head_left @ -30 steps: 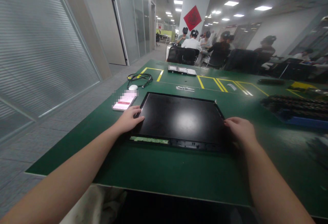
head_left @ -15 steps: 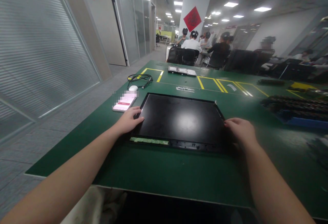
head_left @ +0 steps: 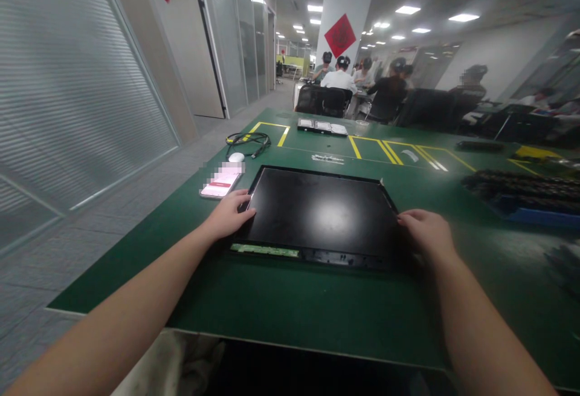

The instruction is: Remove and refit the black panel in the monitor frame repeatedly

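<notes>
A black display panel [head_left: 294, 208] lies face up on the green table, and a lamp's glare shows on its glossy surface. Along its near edge runs a narrow green circuit board [head_left: 265, 251] beside a dark strip. My left hand [head_left: 229, 214] grips the panel's left edge, thumb on top and fingers at the side. At the right edge, my right hand [head_left: 428, 230] pinches the frame between thumb and fingers; its lower fingers are partly hidden in shadow.
Left of the panel are a lit phone [head_left: 222, 181], a white mouse [head_left: 236, 158] and a coiled black cable [head_left: 249, 142]. Several drives [head_left: 321, 126] lie at the far side. A blue tray [head_left: 539, 213] with dark parts stands on the right. People sit beyond the table.
Hardly anything differs: both hands stay on the panel's edges and the panel lies in the same place. The view has shifted very slightly.
</notes>
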Demonstrator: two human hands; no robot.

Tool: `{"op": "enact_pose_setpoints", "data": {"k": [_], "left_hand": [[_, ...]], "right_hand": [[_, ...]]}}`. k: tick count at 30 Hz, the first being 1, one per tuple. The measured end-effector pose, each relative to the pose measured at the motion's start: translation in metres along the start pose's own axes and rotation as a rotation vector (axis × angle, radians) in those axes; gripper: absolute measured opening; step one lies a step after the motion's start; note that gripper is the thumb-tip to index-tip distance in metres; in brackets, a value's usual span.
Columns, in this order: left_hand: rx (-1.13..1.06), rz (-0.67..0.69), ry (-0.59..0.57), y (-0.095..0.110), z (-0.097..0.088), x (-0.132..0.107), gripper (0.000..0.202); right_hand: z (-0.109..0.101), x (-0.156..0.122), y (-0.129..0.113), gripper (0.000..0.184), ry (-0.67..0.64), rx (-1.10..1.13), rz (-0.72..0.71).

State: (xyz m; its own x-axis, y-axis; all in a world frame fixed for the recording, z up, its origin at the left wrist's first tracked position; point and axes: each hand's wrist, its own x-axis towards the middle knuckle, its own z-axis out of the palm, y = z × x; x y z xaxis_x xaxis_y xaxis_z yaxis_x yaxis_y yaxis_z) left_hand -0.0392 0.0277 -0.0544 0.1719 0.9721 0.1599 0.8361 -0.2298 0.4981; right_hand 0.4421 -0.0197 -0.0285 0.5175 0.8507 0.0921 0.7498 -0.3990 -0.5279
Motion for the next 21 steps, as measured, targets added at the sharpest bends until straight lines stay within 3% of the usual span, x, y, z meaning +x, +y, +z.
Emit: {"op": "enact_pose_setpoints", "data": {"k": [8, 15, 21], "left_hand": [[0.016, 0.147, -0.042, 0.008, -0.012, -0.008, 0.079], [0.070, 0.277, -0.247, 0.014, -0.032, -0.018, 0.058], [0.078, 0.294, -0.311, 0.018, -0.042, -0.022, 0.057]], "right_hand": [[0.004, 0.002, 0.003, 0.027, 0.026, -0.060, -0.040], [0.006, 0.004, 0.006, 0.025, 0.020, -0.032, -0.059], [0.008, 0.006, 0.010, 0.025, 0.032, -0.035, -0.076]]}}
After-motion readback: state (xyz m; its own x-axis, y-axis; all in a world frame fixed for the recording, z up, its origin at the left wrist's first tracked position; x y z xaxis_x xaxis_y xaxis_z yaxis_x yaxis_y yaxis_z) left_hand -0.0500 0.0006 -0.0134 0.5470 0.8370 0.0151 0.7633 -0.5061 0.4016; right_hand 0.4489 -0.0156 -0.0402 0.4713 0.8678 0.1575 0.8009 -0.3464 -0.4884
